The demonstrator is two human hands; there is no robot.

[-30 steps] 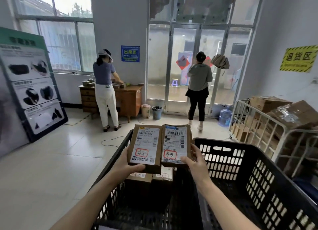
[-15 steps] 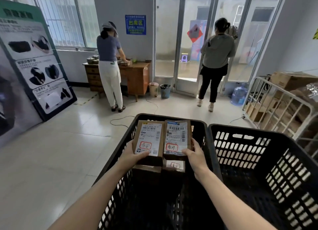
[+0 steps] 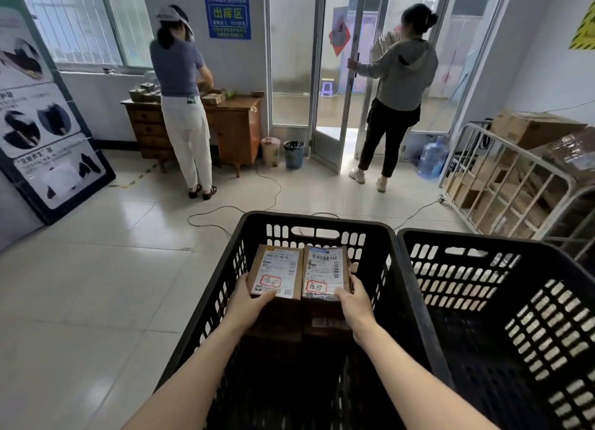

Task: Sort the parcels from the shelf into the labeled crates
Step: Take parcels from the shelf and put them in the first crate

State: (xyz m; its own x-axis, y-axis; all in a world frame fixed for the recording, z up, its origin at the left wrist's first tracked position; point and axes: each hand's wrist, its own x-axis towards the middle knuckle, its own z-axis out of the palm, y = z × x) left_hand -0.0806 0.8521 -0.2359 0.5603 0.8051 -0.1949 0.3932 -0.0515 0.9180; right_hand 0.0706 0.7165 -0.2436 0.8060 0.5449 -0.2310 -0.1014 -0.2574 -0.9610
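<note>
Two held side by side, edges touching, labels up, inside the left crate [image 3: 318, 218] toward its far wall: left parcel [image 3: 276, 272] & right parcel [image 3: 325, 273]. Left hand [image 3: 249, 301] grasps the left parcel's near-left corner, thumb on label. Right hand [image 3: 354, 301] grasps the right parcel's near-right corner, fingers curled round its side. More boxes [image 3: 325, 323] lie below; can't tell if touching. Right crate [image 3: 483, 246] stands just beside.

The left crate [image 3: 309, 218] and right crate [image 3: 483, 241] are black with slotted walls. The left parcel [image 3: 277, 268] and right parcel [image 3: 325, 270] are brown, their white labels marked red. The far sign [image 3: 228, 17] is blue, and the far-right sign [image 3: 584, 30] is yellow with black stripes.
</note>
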